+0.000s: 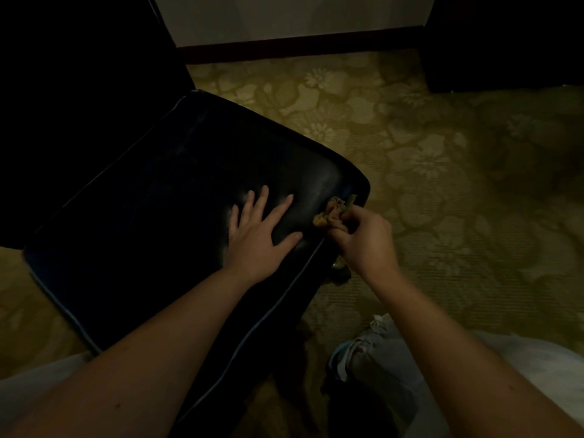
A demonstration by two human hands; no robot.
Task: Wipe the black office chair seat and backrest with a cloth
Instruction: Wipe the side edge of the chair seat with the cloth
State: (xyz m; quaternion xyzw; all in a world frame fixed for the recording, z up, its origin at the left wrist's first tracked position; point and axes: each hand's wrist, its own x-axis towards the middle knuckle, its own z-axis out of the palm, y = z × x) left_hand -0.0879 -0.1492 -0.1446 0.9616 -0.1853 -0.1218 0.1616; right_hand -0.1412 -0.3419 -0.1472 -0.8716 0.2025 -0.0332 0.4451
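Note:
The black chair seat point(151, 197) fills the left and middle of the view, with pale piping along its edges. Its dark backrest point(79, 58) rises at the upper left. My left hand point(259, 230) lies flat on the seat near its right front corner, fingers straight and spread. My right hand point(363, 238) grips a crumpled yellowish cloth point(331, 213) and holds it against the seat's right edge, close to the corner. Part of the cloth hangs out of sight below my fist.
A yellow-green floral carpet point(442, 172) covers the floor to the right. Dark furniture point(505, 42) stands at the upper right, a pale wall with a dark skirting board point(300, 47) behind. My knee in torn light trousers point(379, 352) is at the lower right.

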